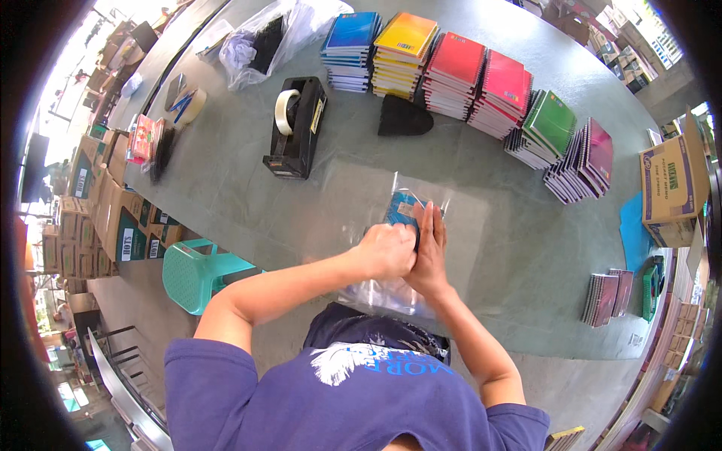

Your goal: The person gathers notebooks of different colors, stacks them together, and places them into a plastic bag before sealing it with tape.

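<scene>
A blue notebook lies inside a clear plastic bag on the table in front of me. My left hand is closed in a fist over the notebook's near left side, knuckles up; whatever its fingers may grip is hidden beneath them. Beside it, touching, my right hand has its fingers stretched out together along the right side of the notebook and bag. More clear plastic shows under my wrists at the table's near edge.
Stacks of blue, yellow, red, green and purple notebooks curve along the far side. A black tape dispenser and black pad stand nearer. Small notebooks and a carton are right; a stool is left.
</scene>
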Available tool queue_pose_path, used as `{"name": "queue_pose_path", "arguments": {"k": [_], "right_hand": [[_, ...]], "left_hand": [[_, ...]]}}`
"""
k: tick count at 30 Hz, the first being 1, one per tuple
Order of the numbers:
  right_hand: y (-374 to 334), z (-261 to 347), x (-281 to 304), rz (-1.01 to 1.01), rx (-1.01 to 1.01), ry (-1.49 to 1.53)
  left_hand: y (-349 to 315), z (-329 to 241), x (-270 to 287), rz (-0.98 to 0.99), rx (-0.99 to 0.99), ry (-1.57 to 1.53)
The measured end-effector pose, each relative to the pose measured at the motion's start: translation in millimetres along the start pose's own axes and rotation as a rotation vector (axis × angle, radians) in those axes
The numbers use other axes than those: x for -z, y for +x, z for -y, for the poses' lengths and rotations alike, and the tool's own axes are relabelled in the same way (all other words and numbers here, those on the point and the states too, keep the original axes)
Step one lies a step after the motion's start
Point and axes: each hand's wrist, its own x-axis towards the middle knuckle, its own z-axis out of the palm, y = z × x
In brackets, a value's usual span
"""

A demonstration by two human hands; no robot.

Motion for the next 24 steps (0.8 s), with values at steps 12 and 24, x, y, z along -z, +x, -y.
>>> {"name": "queue_pose_path", "arguments": {"k": [12, 24], "right_hand": [[0.9, -7.9, 34.5, 0.236, 0.046, 0.593], [-9.4, 34.2, 38.5, 0.028, 0.167, -0.374]], "left_hand": [[-25.3, -2.4, -10.3, -0.151, 0.06, -0.194], [-69.8, -8.2, -19.5, -0.367, -0.161, -0.039]]}}
